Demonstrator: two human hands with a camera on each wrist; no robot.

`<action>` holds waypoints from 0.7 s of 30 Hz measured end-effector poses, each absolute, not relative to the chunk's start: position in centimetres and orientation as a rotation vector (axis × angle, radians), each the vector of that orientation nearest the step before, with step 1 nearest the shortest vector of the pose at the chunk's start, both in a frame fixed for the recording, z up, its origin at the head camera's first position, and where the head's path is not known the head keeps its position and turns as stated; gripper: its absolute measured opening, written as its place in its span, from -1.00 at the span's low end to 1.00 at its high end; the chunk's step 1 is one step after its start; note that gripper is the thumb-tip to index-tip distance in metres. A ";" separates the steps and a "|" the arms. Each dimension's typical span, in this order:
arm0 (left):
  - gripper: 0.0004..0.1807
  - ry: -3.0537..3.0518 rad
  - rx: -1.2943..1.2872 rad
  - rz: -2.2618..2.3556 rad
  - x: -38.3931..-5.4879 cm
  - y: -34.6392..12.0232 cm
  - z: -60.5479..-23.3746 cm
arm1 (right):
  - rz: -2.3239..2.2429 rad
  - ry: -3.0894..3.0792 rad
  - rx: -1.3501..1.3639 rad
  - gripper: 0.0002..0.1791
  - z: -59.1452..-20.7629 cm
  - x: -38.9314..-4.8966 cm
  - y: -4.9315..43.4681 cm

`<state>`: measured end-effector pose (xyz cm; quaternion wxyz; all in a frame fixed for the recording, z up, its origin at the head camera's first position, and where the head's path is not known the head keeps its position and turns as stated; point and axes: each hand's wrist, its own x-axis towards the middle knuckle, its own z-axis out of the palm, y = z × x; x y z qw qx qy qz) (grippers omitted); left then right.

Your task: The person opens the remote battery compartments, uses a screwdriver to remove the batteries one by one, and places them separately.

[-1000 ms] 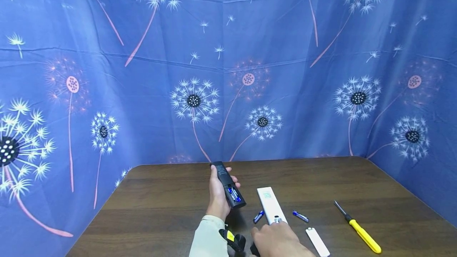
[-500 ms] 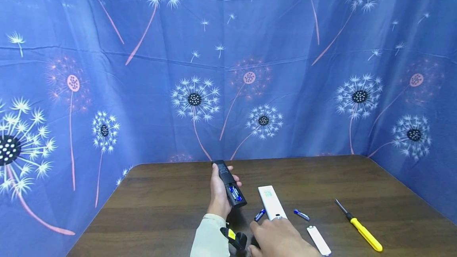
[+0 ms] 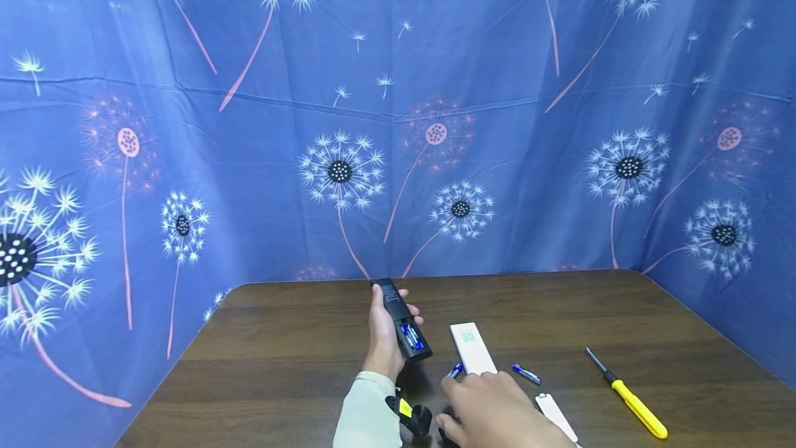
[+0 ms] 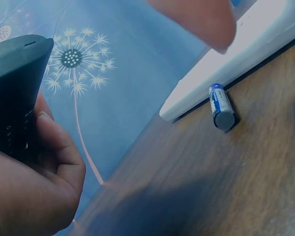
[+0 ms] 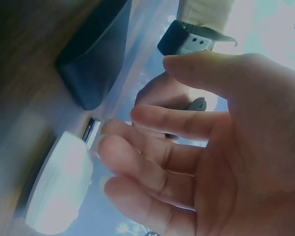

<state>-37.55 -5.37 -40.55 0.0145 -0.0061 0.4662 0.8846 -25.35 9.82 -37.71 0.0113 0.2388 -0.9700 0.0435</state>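
Note:
My left hand (image 3: 383, 339) grips a black remote control (image 3: 392, 301), back side up, above the table. Its battery compartment is uncovered, with blue batteries (image 3: 411, 336) lying inside. Over the near end of a white remote control (image 3: 474, 348) hovers my right hand (image 3: 494, 410). The right wrist view shows its fingers loosely bent, with nothing between them. A loose blue battery (image 3: 455, 370) lies left of the white remote, partly covered by that hand in the head view. Below the right hand sits a dark oblong object (image 5: 96, 59), mostly hidden from the head camera.
Right of the white remote lie another blue battery (image 3: 526, 373) and a slim white cover (image 3: 555, 415). Farther right is a yellow-handled screwdriver (image 3: 634, 403). A blue dandelion-print curtain (image 3: 398, 157) hangs behind the wooden table (image 3: 298, 351).
My right hand has shifted slightly to the right and now hides more of the white remote's near end and the left battery. My left hand keeps its grip on the black remote.

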 end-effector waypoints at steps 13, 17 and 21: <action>-0.17 1.421 -0.019 2.782 -37.9 -5.0 -40.5 | 0.238 -3.068 0.568 -0.62 -36.8 -25.1 12.4; -0.17 1.422 -0.017 2.779 -37.8 -5.1 -40.6 | 0.276 -3.100 0.471 -0.63 -36.8 -25.2 13.2; -0.17 1.440 -0.024 2.763 -37.5 -5.2 -40.7 | 0.298 -3.125 0.398 -0.64 -37.0 -25.3 14.0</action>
